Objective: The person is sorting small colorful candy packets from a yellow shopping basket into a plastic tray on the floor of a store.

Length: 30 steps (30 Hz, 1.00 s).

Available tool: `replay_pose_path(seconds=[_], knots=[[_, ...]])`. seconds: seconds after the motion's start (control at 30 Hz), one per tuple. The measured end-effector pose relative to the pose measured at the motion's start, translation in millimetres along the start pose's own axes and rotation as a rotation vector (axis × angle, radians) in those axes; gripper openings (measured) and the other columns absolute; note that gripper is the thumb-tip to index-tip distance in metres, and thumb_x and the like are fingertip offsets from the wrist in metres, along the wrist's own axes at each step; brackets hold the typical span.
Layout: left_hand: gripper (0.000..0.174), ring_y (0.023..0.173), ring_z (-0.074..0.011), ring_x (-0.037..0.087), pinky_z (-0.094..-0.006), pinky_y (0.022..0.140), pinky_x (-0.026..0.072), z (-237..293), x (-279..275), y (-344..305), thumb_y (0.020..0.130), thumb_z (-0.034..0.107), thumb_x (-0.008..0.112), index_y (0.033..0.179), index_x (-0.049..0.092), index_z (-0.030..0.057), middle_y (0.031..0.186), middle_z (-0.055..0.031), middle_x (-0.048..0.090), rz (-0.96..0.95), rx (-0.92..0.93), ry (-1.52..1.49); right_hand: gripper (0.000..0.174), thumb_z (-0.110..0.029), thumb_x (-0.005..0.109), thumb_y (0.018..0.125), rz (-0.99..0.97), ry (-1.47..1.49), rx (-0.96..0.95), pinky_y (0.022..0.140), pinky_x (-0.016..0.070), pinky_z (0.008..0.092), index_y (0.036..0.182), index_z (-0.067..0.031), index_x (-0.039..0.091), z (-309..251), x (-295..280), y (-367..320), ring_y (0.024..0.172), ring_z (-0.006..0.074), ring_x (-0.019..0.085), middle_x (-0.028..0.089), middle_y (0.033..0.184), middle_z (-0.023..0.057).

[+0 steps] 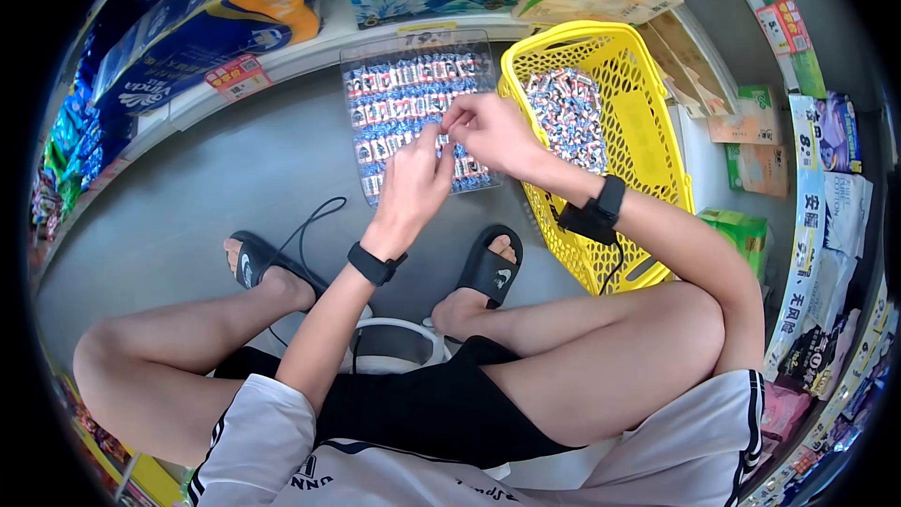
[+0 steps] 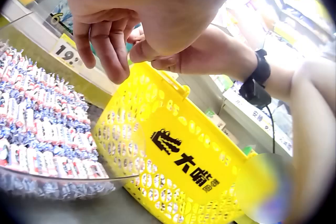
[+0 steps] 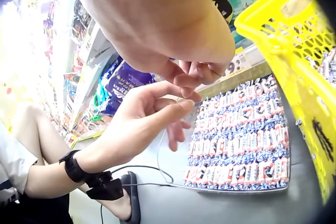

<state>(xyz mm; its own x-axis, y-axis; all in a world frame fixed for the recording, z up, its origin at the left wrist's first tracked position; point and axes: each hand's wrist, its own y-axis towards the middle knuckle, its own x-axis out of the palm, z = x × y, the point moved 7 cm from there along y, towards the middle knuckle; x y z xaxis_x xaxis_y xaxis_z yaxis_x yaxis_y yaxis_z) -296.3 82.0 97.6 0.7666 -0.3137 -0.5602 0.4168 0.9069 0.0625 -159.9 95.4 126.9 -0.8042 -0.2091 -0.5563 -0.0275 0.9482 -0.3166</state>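
Both hands meet over a clear plastic box (image 1: 413, 43) on the floor, which holds rows of wrapped candies (image 1: 385, 111) in white, red and blue wrappers. My left hand (image 1: 412, 180) comes from below, its thumb and forefinger up against the fingertips of my right hand (image 1: 500, 136). The right hand's fingers bend down toward that meeting point. In the right wrist view, the left hand's other fingers (image 3: 175, 134) hang loosely below. I cannot tell whether something small is pinched between the fingertips, as the fingers cover it.
A yellow basket (image 1: 648, 122) with a heap of loose candies (image 1: 566, 122) stands right of the box. Shelves of tissue packs (image 1: 221, 33) line the back and sides. Sandalled feet (image 1: 488, 268) are near the box, and a black cord (image 1: 305, 230) loops on the floor.
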Motion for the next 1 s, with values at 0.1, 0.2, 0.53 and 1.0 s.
replay_pose_path(seconds=[0.1,0.2,0.53,1.0], knots=[[0.015,0.055,-0.033,0.064,-0.0419,0.052,0.047,37.5,1.6,-0.9,0.093,0.011,0.068,0.1,0.064,-0.0015,0.063,-0.0189,0.062,0.017,0.023,-0.07,0.019,-0.009,0.063,0.086,0.126,0.049,-0.033,0.071,0.0579,0.0355,0.098,0.0011,0.074,5.4,-28.4,-19.3,0.076,0.0234,0.074,0.075,0.085,0.014],[0.025,0.054,-0.0311,0.062,-0.0422,0.053,0.0468,79.2,11.6,-5.3,0.093,0.014,0.07,0.074,0.065,-0.0018,0.062,-0.0168,0.06,0.009,0.212,-0.088,0.019,-0.009,0.063,0.086,0.25,0.031,-0.075,0.067,0.0572,0.0347,0.099,-0.0004,0.075,10.4,-59.3,-41.5,0.071,0.0215,0.073,0.075,0.084,0.0128],[0.011,0.085,-0.0365,0.063,-0.0472,0.073,0.0509,162.7,78.9,-5.2,0.091,0.007,0.067,0.093,0.062,-0.0024,0.089,-0.018,0.06,-0.14,0.484,-0.111,0.019,-0.013,0.066,0.083,0.502,-0.294,-0.014,0.077,0.0582,0.0434,0.096,-0.0022,0.075,78.9,-132.9,-93.2,0.08,0.0354,0.074,0.075,0.086,0.0174],[0.016,0.087,-0.0373,0.072,-0.0454,0.079,0.0581,166.9,203.4,25.7,0.075,-0.002,0.067,0.087,0.077,0.003,0.086,-0.0197,0.071,-0.641,0.783,0.432,0.045,-0.008,0.062,0.085,-0.31,-0.254,0.289,0.096,0.0548,0.0459,0.129,-0.0126,0.07,497.2,22.4,-81.2,0.111,0.0354,0.069,0.072,0.118,0.0191]])
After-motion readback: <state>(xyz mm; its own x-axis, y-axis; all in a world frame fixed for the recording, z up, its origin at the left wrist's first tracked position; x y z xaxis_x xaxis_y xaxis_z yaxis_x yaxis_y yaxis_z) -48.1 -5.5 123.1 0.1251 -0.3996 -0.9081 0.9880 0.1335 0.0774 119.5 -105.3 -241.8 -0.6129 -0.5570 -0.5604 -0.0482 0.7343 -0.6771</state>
